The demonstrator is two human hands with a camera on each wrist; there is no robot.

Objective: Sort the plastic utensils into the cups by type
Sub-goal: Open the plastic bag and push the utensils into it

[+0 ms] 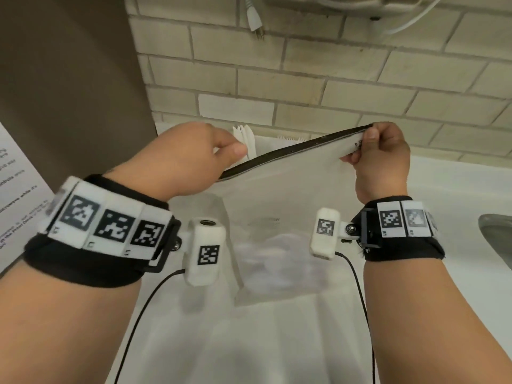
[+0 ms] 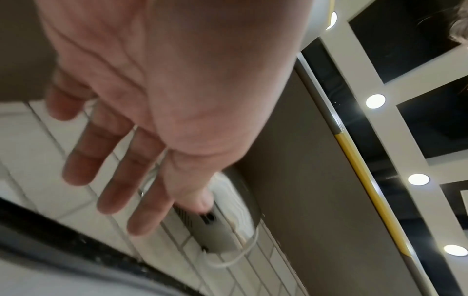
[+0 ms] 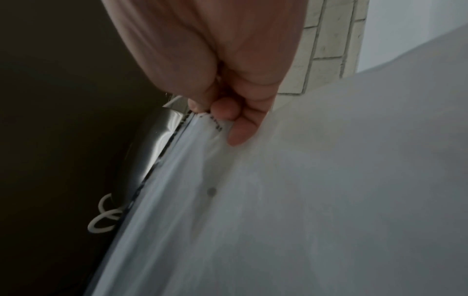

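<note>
A clear zip bag [image 1: 282, 195] with a dark seal strip hangs over the white counter [image 1: 454, 189]. Pale white utensils [image 1: 277, 259] lie blurred in its bottom. My right hand [image 1: 363, 145] pinches the bag's top right corner between thumb and fingers, which the right wrist view confirms at the right hand [image 3: 212, 112] on the bag [image 3: 192, 160]. My left hand [image 1: 235, 153] is at the strip's left end; in the left wrist view the left hand [image 2: 113, 180] has straight fingers and holds nothing. Behind the bag stand white utensil tips [image 1: 243, 137] and fork tines [image 1: 291, 138]; their cups are hidden.
A tiled wall [image 1: 304, 79] backs the counter, with a brown panel [image 1: 69, 79] on the left. A steel sink [image 1: 496, 236] sits at the right edge. A printed sheet [image 1: 16, 189] lies at the left. A white plug [image 1: 253, 20] hangs from above.
</note>
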